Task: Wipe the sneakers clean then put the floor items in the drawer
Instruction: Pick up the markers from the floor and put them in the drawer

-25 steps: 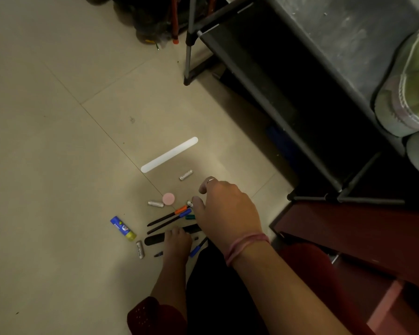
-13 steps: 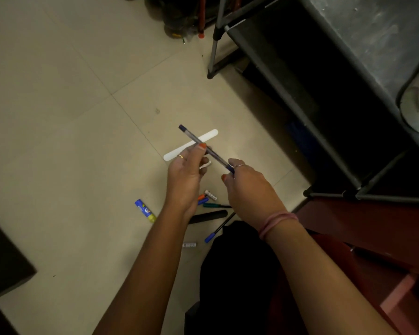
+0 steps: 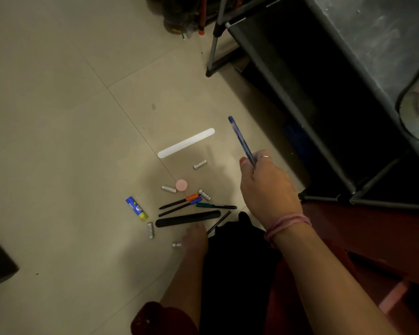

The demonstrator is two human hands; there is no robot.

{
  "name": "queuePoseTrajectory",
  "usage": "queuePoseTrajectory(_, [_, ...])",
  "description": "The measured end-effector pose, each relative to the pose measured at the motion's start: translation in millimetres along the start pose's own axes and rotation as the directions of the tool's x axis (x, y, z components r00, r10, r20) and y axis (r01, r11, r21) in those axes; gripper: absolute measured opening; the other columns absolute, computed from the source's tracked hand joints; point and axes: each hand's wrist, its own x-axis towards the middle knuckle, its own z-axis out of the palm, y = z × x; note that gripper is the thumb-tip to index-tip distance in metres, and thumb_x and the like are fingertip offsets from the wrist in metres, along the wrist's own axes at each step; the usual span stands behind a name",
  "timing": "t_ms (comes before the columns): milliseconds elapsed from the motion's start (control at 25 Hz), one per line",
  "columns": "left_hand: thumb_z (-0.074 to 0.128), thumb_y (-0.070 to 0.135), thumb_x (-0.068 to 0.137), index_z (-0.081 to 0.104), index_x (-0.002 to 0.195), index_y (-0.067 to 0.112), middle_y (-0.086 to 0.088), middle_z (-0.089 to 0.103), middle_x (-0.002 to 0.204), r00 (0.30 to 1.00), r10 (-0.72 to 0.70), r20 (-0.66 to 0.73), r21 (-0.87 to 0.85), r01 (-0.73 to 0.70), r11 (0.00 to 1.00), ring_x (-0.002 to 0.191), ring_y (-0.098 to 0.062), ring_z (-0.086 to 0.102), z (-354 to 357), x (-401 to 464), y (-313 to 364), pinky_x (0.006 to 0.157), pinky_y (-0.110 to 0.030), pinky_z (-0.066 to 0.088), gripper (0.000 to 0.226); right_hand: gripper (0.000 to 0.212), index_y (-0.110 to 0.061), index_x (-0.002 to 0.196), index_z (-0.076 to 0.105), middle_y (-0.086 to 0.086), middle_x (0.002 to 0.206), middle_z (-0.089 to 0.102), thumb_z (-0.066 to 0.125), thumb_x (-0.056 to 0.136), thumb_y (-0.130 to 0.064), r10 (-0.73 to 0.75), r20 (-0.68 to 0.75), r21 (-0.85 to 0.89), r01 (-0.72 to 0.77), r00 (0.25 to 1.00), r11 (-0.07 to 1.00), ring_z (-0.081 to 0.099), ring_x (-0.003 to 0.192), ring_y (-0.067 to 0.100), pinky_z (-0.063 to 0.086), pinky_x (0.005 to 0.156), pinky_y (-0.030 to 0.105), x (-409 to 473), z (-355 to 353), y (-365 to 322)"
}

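Nearest the camera, the right forearm is reaching forward, a pink band (image 3: 286,224) sitting round the wrist. The right hand (image 3: 267,192) is hovering above the floor (image 3: 58,141), pinching a blue pen (image 3: 241,141) between thumb and fingers, the pen tilting up and away. The left hand (image 3: 195,238) is lying low on the floor beside the person's dark clothing; how its fingers are lying cannot be told, as they are hidden and blurred.

Just beside that hand a small battery (image 3: 176,244) is lying, with another battery (image 3: 150,230) a little to its left. Beyond them a black file (image 3: 188,218) is resting flat, with a thin dark pen (image 3: 219,222) near its right end. Further on, an orange-capped pen (image 3: 179,201), a blue-capped pen (image 3: 180,208) and a green pen (image 3: 215,206) are lying close together. A glue stick (image 3: 136,208) is sitting off to the left. Past the pens, two batteries (image 3: 169,189) are flanking a pink disc (image 3: 181,185). Further still, one more battery (image 3: 200,164) is lying alone, then a white file (image 3: 186,143).

At the far right, a sneaker (image 3: 417,112) is sitting on a dark rack (image 3: 288,97).
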Motion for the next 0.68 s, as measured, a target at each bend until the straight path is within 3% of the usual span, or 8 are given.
queuePoseTrajectory(160, [0.035,0.017,0.1,0.047,0.129,0.01,-0.01,0.054,0.13,1.0,0.014,0.01,0.248,-0.016,0.969,0.12,-0.025,0.05,23.7,10.0,3.5,0.092,-0.035,0.044,0.033,0.023,-0.021,0.117,0.04,-0.004,0.066,0.046,0.027,0.103,-0.033,-0.018,-0.012,-0.033,0.018,1.0,0.999,0.041,0.054,0.008,0.024,0.044,0.023,0.8,2.3,-0.1])
queuePoseTrajectory(360, [0.041,0.021,0.099,0.049,0.13,0.007,-0.011,0.054,0.129,0.998,-0.023,0.055,0.274,0.007,0.962,0.118,-0.025,0.052,25.7,19.5,0.2,0.094,-0.035,0.043,0.035,0.02,-0.009,0.114,0.049,0.002,0.095,0.042,0.04,0.098,-0.017,0.033,0.003,0.008,-0.033,0.999,0.999,0.037,0.066,0.01,0.022,0.049,0.012,9.6,9.5,2.7])
queuePoseTrajectory(480, [0.054,0.026,0.093,0.057,0.113,0.008,-0.011,0.058,0.116,0.985,0.011,0.17,-0.039,-0.005,0.999,0.104,-0.024,0.058,10.3,19.2,5.6,0.085,-0.033,0.047,0.027,0.017,-0.011,0.107,0.05,0.0,0.091,0.046,0.037,0.098,-0.018,0.012,-0.081,0.056,-0.008,0.997,0.998,0.036,0.06,0.003,0.023,0.047,0.013,8.6,12.7,2.0])
queuePoseTrajectory(560, [0.059,0.028,0.091,0.057,0.096,0.011,-0.01,0.06,0.102,0.974,0.099,0.204,-0.257,-0.044,0.965,0.095,-0.025,0.06,-9.4,8.7,10.5,0.076,-0.03,0.046,0.018,0.015,-0.015,0.103,0.047,-0.002,0.08,0.052,0.036,0.099,-0.022,-0.003,-0.131,0.149,0.022,0.991,0.989,0.043,0.057,0.003,0.029,0.043,0.015,7.9,12.4,-1.5])
queuePoseTrajectory(680, [0.058,0.03,0.093,0.057,0.099,0.017,-0.003,0.064,0.097,0.99,0.141,0.025,-0.562,-0.103,0.821,0.085,-0.015,0.062,-54.3,-33.3,21.8,0.073,-0.025,0.05,0.015,0.012,-0.02,0.102,0.042,-0.004,0.065,0.052,0.039,0.099,-0.03,0.033,-0.107,0.273,-0.003,0.994,0.962,0.047,0.052,0.004,0.036,0.044,0.008,7.4,12.0,-2.1])
